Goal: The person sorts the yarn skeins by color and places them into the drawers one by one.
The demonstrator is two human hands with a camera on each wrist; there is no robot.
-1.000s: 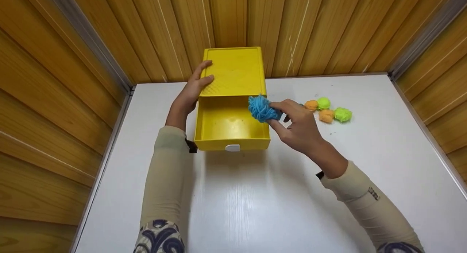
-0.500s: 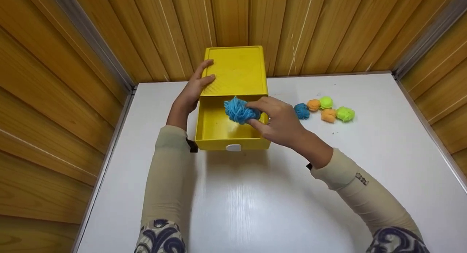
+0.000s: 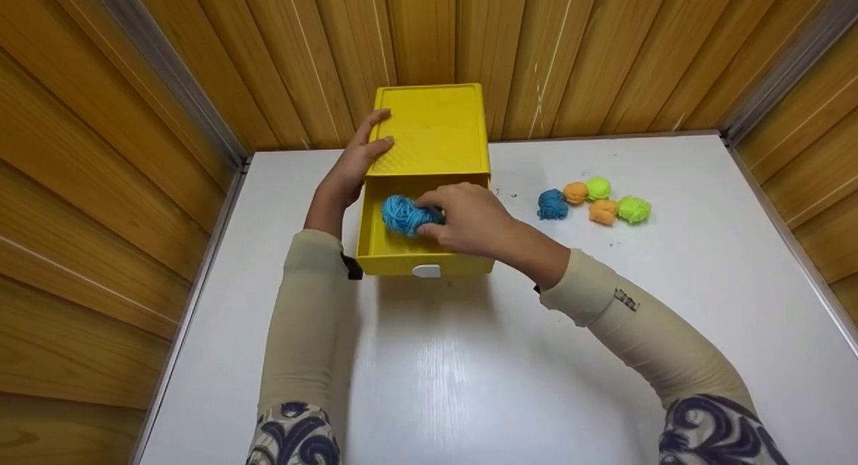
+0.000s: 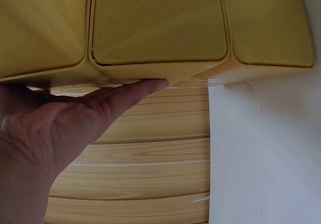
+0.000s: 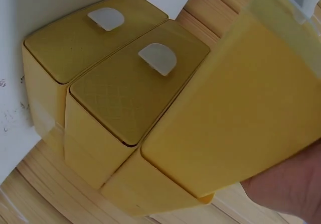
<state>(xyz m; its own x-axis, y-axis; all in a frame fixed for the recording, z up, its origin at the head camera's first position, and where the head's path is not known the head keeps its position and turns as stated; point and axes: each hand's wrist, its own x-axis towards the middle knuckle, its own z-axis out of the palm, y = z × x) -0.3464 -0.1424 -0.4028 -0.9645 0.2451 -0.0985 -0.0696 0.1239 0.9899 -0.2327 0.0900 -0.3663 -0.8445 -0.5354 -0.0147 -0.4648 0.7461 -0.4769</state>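
A bright blue yarn ball is pinched between thumb and fingers of my right hand, inside the pulled-out top drawer of a yellow cabinet. My left hand rests against the cabinet's left side, its fingertips over the top edge; in the left wrist view this hand lies along the cabinet wall with a finger extended. The right wrist view shows two closed drawers with white tabs below the pulled-out one; the yarn ball is out of sight there.
Right of the cabinet on the white table lie a darker blue ball, two orange balls and two lime green ones. Wood-patterned panels stand behind and at both sides.
My right hand has moved left and down with the blue ball, from the drawer's right edge to inside it. The darker blue ball has come fully into view. My left hand stays put.
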